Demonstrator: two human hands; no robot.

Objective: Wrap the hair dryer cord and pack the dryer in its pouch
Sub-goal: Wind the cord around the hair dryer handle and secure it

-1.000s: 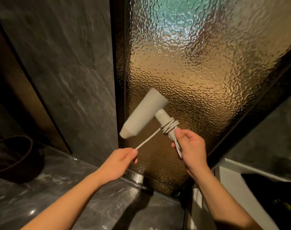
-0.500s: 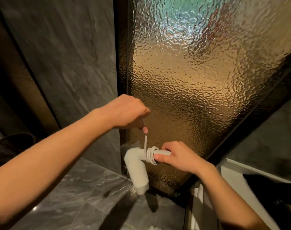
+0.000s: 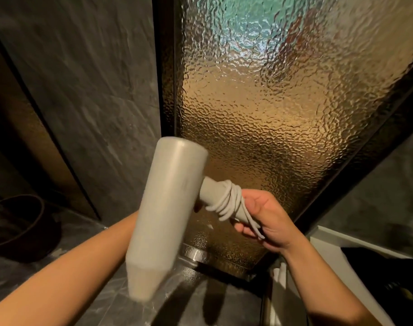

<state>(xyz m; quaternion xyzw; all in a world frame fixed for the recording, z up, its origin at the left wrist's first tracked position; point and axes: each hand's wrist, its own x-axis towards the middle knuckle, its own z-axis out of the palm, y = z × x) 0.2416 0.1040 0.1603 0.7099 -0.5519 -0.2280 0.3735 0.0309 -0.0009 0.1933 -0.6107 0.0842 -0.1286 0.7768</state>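
Observation:
The pale grey hair dryer (image 3: pixel 165 208) is in the air in front of me, its barrel blurred and its nozzle tilted down to the left. Several loops of cord (image 3: pixel 226 201) are wound around the handle, and a short end trails over my fingers. My right hand (image 3: pixel 266 222) grips the lower end of the handle. My left forearm (image 3: pixel 83 267) reaches in from the lower left. The left hand itself is hidden behind the barrel. I cannot make out a pouch with certainty.
A textured amber glass door (image 3: pixel 271 114) stands straight ahead in a dark frame. A dark round basket (image 3: pixel 17 227) sits on the grey marble counter (image 3: pixel 24 274) at left. At lower right, a white-edged unit (image 3: pixel 337 252) holds something black (image 3: pixel 388 269).
The dryer has swung up from low and nozzle-down to a raised position closer to me. My left hand dropped from above the handle to behind the barrel. More loops sit on the handle.

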